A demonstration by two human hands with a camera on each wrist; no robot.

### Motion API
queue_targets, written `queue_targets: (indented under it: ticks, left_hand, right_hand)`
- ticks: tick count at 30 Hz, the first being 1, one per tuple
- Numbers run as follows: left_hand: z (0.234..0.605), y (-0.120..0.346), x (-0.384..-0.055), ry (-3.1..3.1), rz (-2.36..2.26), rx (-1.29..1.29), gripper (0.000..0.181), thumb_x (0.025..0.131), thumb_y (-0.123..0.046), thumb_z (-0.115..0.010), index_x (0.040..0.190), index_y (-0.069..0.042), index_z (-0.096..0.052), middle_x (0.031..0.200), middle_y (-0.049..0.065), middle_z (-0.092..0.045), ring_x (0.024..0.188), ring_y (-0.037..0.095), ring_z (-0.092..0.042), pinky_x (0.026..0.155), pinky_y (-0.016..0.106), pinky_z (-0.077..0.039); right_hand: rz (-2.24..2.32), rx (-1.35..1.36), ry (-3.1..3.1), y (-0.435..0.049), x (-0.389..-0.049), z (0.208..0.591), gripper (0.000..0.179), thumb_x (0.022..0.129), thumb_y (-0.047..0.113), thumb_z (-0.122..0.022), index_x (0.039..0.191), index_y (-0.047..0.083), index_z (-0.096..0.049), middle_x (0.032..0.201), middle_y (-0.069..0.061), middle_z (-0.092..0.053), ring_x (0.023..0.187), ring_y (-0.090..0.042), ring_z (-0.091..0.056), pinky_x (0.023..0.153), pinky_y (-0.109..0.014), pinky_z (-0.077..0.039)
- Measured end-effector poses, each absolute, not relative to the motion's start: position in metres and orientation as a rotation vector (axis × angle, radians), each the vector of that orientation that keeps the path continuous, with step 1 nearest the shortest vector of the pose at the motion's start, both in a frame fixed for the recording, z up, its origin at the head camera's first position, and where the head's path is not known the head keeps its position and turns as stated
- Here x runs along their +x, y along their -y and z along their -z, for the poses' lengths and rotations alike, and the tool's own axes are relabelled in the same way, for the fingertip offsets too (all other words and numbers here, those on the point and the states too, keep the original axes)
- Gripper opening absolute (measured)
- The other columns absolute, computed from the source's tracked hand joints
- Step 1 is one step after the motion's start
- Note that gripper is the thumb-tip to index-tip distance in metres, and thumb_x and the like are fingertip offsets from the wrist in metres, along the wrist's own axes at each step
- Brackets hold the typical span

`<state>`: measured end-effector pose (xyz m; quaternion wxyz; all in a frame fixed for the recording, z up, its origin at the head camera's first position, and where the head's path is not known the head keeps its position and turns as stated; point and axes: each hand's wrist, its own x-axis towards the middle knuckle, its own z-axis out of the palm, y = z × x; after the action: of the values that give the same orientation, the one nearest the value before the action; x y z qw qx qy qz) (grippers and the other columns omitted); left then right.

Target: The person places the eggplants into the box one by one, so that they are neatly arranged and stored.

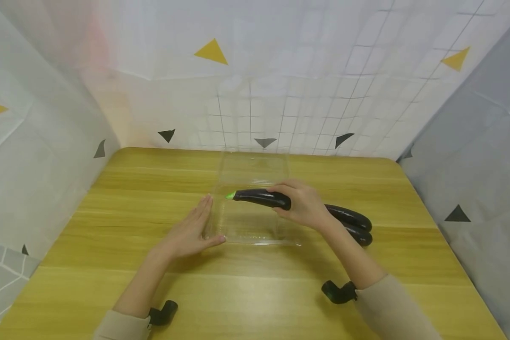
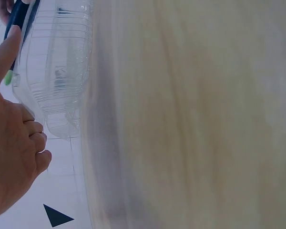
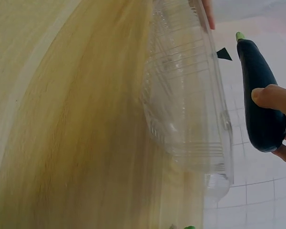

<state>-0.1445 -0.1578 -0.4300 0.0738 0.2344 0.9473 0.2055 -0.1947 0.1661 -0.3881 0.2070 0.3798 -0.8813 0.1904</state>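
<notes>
At three o'clock the right hand [image 3: 282,101] is gripping a green-tipped eggplant [image 3: 259,71]. Nearer centre, a clear plastic container [image 3: 183,90] is resting on the wooden worktop [image 3: 81,114], while the left hand [image 3: 209,13] is showing at one o'clock.

on the wood-grain table [image 1: 259,288] there stands one clear plastic clamshell container [image 1: 246,222], open; to its right two dark eggplants [image 1: 352,218] lie side by side.

glossy dark eggplant [image 1: 259,197], green-tipped, held above open clear plastic container [image 1: 246,224].
</notes>
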Motion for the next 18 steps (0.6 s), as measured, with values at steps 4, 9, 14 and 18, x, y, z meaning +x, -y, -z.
queue_targets:
  ticks: [4,9,14,18]
  left_hand:
    - [0.431,0.157,-0.144,-2.845,-0.621,0.7,0.108,0.086,-0.065,-0.056,0.154,-0.004,0.003,0.16,0.01,0.007,0.146,0.023,0.002,0.117,0.043,-0.012]
    - [0.431,0.157,-0.144,-2.85,-0.622,0.702,0.108,0.086,-0.065,-0.056,0.154,-0.003,0.002,0.16,0.01,0.007,0.146,0.023,0.001,0.117,0.042,-0.012]
    - [0.431,0.158,-0.144,-2.859,-0.606,0.705,0.108,0.086,-0.067,-0.053,0.154,-0.004,0.003,0.16,0.01,0.007,0.146,0.022,0.001,0.117,0.041,-0.013]
    - [0.43,0.158,-0.144,-2.857,-0.607,0.709,0.108,0.086,-0.068,-0.053,0.154,-0.005,0.004,0.16,0.01,0.007,0.146,0.022,0.001,0.117,0.041,-0.013]
  right_hand:
    - [-0.522,1.066,2.481,-0.16,-0.2,0.396,0.049,0.069,0.02,-0.086,0.116,0.015,-0.07,0.112,-0.004,-0.067,0.103,-0.022,-0.063,0.077,-0.037,-0.056]
    - [-0.515,1.061,2.553,-0.151,-0.205,0.403,0.049,0.07,0.019,-0.086,0.117,0.016,-0.07,0.112,-0.004,-0.067,0.105,-0.024,-0.061,0.077,-0.037,-0.056]
    - [-0.49,1.037,2.645,-0.146,-0.211,0.411,0.049,0.071,0.019,-0.085,0.117,0.016,-0.069,0.114,-0.003,-0.066,0.106,-0.023,-0.06,0.075,-0.037,-0.056]
    - [-0.455,1.068,2.668,-0.142,-0.214,0.417,0.048,0.072,0.018,-0.085,0.117,0.015,-0.069,0.114,-0.002,-0.066,0.106,-0.023,-0.06,0.081,-0.036,-0.054]
